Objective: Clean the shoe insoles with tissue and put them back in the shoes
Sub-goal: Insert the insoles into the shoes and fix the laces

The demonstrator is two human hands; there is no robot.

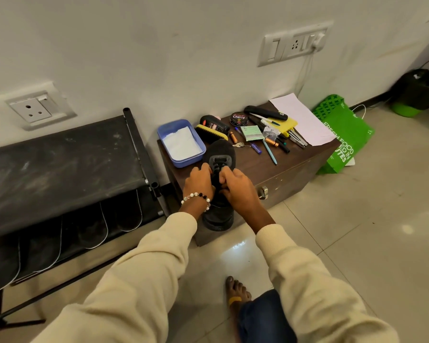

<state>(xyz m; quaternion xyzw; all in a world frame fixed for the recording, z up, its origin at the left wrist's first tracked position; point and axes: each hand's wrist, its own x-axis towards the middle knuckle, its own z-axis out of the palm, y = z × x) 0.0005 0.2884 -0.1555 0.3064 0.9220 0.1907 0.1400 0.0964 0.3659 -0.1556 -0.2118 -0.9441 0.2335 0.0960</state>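
A black shoe point(221, 154) lies on the near left part of a dark wooden box point(290, 167), toe toward the wall, heel hanging over the front edge. My left hand point(198, 179), with a bead bracelet at the wrist, grips the shoe's left side by the tongue. From the other side my right hand point(235, 186) pinches the laces or tongue at the shoe's opening. A blue tray point(165, 137) holding white tissue point(181, 143) sits just left of the toe. No insole shows.
Shoe polish tin point(238, 119), brush point(211, 132), pens, batteries, keys and paper crowd the box's far half. A black shoe rack point(60, 154) stands to the left. A green bag point(344, 139) leans at the right. My bare foot point(237, 290) is on the tiled floor.
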